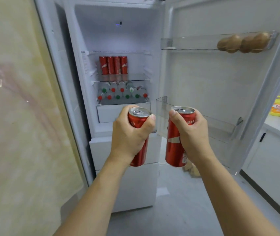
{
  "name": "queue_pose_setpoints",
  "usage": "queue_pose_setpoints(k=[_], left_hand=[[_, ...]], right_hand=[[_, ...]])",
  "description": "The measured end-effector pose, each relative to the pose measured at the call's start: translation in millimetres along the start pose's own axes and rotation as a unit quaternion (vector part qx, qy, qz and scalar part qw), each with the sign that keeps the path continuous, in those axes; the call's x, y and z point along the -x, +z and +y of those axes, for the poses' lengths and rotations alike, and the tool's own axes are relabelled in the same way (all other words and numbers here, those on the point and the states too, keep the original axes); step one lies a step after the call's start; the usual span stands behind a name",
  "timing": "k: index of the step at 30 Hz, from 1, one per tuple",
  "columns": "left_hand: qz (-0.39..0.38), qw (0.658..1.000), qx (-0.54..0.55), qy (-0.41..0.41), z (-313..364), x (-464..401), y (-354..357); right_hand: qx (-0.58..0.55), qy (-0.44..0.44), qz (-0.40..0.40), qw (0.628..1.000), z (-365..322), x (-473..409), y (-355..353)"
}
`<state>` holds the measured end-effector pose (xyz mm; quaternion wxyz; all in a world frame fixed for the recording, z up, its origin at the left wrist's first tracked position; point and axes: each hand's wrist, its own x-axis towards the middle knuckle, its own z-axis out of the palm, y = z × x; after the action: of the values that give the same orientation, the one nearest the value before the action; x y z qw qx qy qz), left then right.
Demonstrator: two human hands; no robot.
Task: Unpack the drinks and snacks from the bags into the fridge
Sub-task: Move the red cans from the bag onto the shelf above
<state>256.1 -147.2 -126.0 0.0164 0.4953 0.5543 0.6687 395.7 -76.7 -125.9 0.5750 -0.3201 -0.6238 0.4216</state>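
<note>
The left hand (132, 132) and right hand (189, 132) each gripped an upright red can, left can (138, 138) and right can (176, 142), held just before the open fridge (118, 40), seemingly bound for its shelf beside the can row (113, 65).

The left hand (129, 133) holds one red can (138, 138). The right hand (189, 132) holds another red can (174, 143). Both stand up straight before the open fridge (118, 31). At 12 o'clock, four cans (113, 65) sit on a shelf, with bottles (122, 92) lying below.
</note>
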Motion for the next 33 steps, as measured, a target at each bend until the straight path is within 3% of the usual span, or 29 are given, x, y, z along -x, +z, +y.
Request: queue_pose_setpoints(k=[11,33], left_hand=[[0.068,0.993,-0.09,-0.022,-28,-18,-48],[0.158,0.977,-0.138,-0.037,-95,-129,-47]], right_hand=[[-0.024,0.019,-0.085,0.996,17,-19,71],[-0.102,0.02,-0.163,0.981,61,-140,165]])
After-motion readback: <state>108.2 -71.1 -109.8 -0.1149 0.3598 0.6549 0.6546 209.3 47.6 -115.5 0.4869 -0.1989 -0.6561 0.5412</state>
